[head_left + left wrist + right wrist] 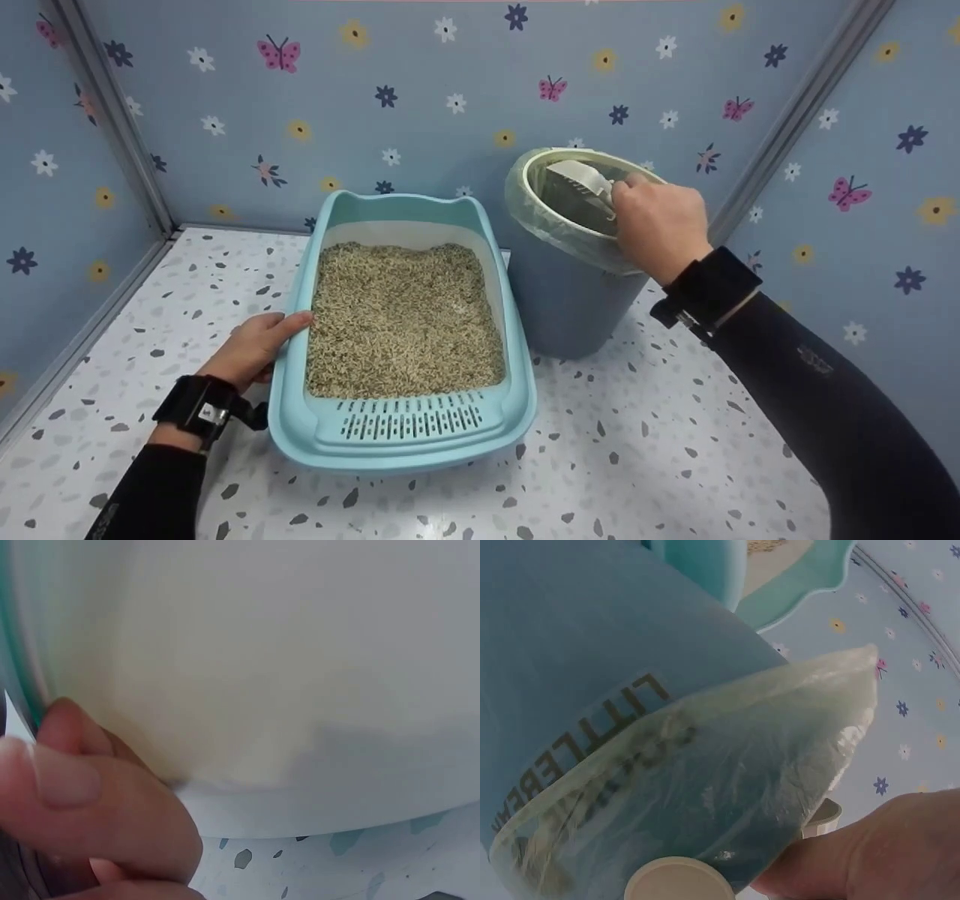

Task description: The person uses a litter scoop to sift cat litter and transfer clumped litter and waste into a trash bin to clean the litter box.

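A light-blue litter box (403, 456) filled with pellet litter (405, 322) sits on the floor. My left hand (259, 345) grips its left rim, thumb on top; in the left wrist view curled fingers (112, 810) lie against the box's pale outer wall (262, 690). My right hand (664, 225) is wrapped round the handle of a whitish litter scoop (581, 178), whose head is tilted over the mouth of a bin (570, 300) lined with a thin greenish bag (555, 232). The right wrist view shows the handle's round end (679, 881) beside the bag; the fingers are mostly hidden there.
The bin stands close against the box's right side. Behind both rises a flowered blue wall panel (420, 135), with further panels at left and right. The floor (637, 450) is white with grey specks.
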A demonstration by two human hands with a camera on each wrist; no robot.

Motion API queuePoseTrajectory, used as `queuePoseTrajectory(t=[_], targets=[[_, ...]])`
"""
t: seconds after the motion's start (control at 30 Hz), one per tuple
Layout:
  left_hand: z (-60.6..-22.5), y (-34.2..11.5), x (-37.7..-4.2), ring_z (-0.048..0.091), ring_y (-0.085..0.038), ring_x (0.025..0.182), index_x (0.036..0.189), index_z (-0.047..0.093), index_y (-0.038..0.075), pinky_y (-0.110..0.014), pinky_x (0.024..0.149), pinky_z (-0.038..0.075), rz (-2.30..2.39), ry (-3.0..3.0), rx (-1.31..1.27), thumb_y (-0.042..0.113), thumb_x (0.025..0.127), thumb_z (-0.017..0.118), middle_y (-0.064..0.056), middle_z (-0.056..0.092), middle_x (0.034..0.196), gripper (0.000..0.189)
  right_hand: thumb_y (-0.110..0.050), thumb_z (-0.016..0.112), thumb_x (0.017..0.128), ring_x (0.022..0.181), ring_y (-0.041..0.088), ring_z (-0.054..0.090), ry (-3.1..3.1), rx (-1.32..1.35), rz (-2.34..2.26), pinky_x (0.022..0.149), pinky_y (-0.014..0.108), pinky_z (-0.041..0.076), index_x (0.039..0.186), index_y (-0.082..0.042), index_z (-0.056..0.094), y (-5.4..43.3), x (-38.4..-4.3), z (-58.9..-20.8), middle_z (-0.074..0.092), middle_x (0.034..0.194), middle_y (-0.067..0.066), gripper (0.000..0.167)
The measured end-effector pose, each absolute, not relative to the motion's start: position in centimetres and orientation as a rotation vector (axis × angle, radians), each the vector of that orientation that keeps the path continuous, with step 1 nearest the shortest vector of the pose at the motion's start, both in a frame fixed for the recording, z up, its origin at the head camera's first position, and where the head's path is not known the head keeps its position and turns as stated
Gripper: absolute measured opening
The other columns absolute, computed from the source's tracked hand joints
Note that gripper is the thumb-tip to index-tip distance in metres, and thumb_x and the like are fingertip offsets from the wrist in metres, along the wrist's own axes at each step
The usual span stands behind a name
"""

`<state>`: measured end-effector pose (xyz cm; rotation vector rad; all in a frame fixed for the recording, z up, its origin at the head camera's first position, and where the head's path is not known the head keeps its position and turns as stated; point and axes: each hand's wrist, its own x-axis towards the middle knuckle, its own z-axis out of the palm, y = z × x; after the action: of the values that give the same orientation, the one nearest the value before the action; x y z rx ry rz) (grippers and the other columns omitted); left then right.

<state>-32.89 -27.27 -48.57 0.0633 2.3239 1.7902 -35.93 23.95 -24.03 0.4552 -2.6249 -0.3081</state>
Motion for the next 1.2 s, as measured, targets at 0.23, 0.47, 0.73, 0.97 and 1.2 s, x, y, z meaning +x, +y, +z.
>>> queuePoseTrajectory(t=[0.23,0.47,0.73,0.97,1.2], targets=[[-48.5,-27.4,-32.8,0.045,-0.006,0.05,0.138,0.057,-0.01,-0.023,0.044,0.041,1.777,2.326,0.045,0.057,0.114,0.057,-0.007,0.073,0.089,0.072,-0.006,0.067,0.101,0.077,0.039,0.065,-2.741,0.353,-0.133,0.058,0.059,0.056,0.106,0.002,0.072,23.9,-35.2,-22.0,0.07,0.099,0.02,0.011],[-48.0,-27.7,-33.1,0.048,-0.007,0.051,0.135,0.058,-0.008,-0.024,0.045,0.042,1.764,2.334,0.037,0.059,0.113,0.059,-0.007,0.074,0.091,0.07,-0.022,0.071,0.108,0.099,0.042,0.07,-2.715,0.375,0.187,0.08,0.064,0.058,0.126,0.002,0.075,22.5,-31.9,-18.1,0.075,0.116,0.021,0.03],[-48.0,-27.9,-33.0,0.045,-0.006,0.049,0.137,0.057,-0.01,-0.023,0.044,0.042,1.785,2.326,0.048,0.057,0.114,0.058,-0.007,0.074,0.088,0.07,-0.021,0.074,0.108,0.101,0.03,0.073,-2.842,0.644,0.28,0.09,0.051,0.063,0.129,-0.002,0.073,15.7,-30.3,-18.2,0.078,0.122,0.014,0.028],[-48.3,-27.7,-33.0,0.047,-0.006,0.049,0.138,0.056,-0.012,-0.023,0.044,0.043,1.794,2.308,0.061,0.058,0.113,0.058,-0.008,0.075,0.089,0.074,-0.023,0.073,0.105,0.08,0.024,0.066,-2.936,0.784,-0.145,0.071,0.047,0.062,0.105,-0.01,0.076,10.2,-33.3,-22.6,0.073,0.094,0.003,0.013],[-48.4,-27.4,-32.9,0.054,-0.009,0.053,0.138,0.057,-0.01,-0.025,0.046,0.047,1.793,2.321,0.052,0.056,0.114,0.058,-0.009,0.074,0.091,0.071,-0.009,0.064,0.101,0.067,0.021,0.051,-2.666,0.849,-0.871,0.069,0.042,0.056,0.071,-0.017,0.051,6.9,-36.7,-27.5,0.056,0.073,0.001,0.034]])
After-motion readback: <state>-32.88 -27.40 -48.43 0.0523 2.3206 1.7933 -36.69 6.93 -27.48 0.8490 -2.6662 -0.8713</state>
